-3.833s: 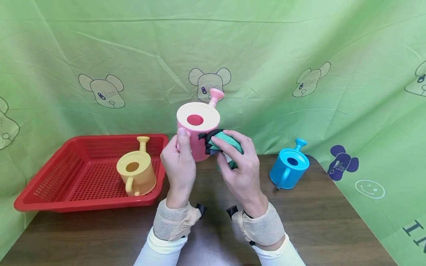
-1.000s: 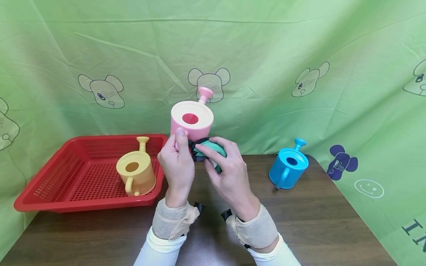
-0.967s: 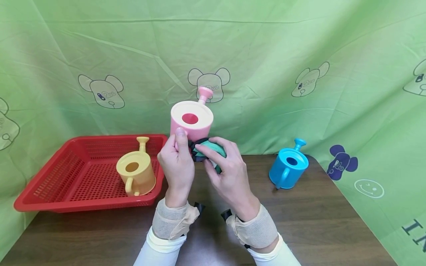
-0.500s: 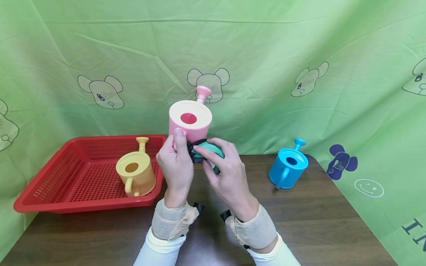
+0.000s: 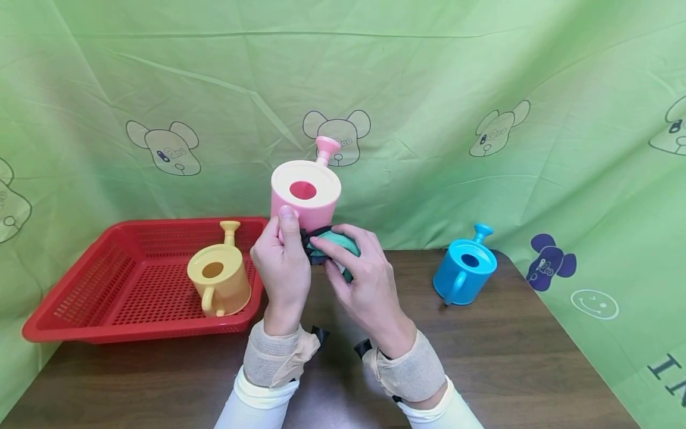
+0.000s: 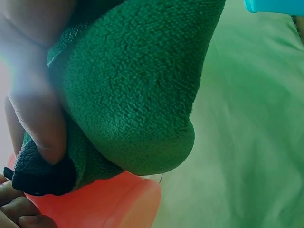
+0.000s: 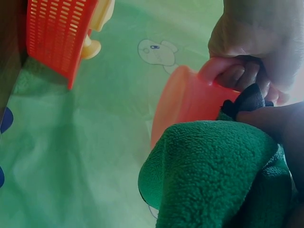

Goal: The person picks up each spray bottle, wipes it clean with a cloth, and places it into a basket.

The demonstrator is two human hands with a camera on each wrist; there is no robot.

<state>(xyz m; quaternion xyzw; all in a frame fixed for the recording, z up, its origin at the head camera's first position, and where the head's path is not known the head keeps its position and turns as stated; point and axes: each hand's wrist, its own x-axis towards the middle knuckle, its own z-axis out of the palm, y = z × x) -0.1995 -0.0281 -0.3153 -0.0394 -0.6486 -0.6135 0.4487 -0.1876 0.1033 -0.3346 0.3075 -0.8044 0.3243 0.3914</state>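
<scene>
A: Hands first. Left?
B: The left hand grips the handle of the pink watering can, thumb on top. Can is mid-frame, held up off the table.
A: Right?
B: The right hand holds a bunched green cloth, dark-edged, against the can's lower side.
A: Surface?
B: Brown wood-grain table, pale sheen at bottom centre between the wrists. Left of frame: red basket, perforated floor and walls, with a yellow watering can upright at its right end. Right of frame: blue watering can, upright on the wood near the far right corner.
A: Room?
B: Creased green sheet behind and along both sides. Outlined bear heads across the middle; a solid purple one and a winking smiley at right; large letters lower right, cut by the frame edge.
</scene>
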